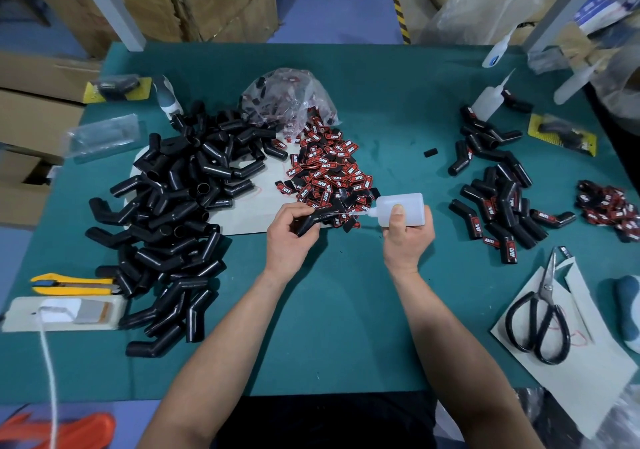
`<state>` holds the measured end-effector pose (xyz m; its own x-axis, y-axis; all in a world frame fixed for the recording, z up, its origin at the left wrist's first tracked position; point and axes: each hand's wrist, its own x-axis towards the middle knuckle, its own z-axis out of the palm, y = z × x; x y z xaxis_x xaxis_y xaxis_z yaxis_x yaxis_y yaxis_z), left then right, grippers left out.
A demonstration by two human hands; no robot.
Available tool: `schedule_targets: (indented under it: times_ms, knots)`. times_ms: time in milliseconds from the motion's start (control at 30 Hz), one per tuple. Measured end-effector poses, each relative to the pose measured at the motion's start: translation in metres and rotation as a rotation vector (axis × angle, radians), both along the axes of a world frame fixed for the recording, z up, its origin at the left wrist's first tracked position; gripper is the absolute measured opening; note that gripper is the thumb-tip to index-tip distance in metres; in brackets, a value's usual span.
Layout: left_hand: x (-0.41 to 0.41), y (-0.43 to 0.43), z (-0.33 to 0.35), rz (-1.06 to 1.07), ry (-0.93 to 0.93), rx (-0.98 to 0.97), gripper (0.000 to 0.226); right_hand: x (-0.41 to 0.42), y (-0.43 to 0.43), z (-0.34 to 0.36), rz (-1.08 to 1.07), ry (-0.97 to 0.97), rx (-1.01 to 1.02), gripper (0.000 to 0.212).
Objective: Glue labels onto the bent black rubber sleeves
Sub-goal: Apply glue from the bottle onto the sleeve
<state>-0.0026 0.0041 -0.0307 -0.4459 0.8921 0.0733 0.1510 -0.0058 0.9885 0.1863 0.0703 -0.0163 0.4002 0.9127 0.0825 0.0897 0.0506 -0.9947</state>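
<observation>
My left hand point(290, 237) grips a bent black rubber sleeve point(313, 221) above the green table point(346, 327). My right hand point(408, 232) holds a translucent white glue bottle point(403, 208) on its side, its nozzle tip touching the sleeve's upper end. A big pile of unlabelled black sleeves point(176, 206) lies to the left. Red-and-black labels point(329, 168) are heaped in the middle, just behind my hands. Sleeves bearing labels point(498, 203) lie in a pile to the right.
A clear bag of labels point(287, 97) stands behind the heap. More glue bottles point(488, 100) are at the back right. Black scissors point(540, 320) lie on paper at the right. A yellow utility knife point(72, 284) and a white box point(62, 313) lie at the left.
</observation>
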Motion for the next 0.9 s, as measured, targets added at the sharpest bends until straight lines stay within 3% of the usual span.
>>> schedule_targets:
  times_ms: [533,900]
  knots:
    - [0.0013,0.0005,0.0001,0.024,0.006,0.018,0.025,0.0001,0.0021,-0.0001,-0.037,-0.011,-0.012,0.031]
    - [0.001,0.0001,0.0018,0.036,-0.001,0.008,0.035,0.0039,0.0045,-0.0007,-0.038,-0.035,0.005,0.028]
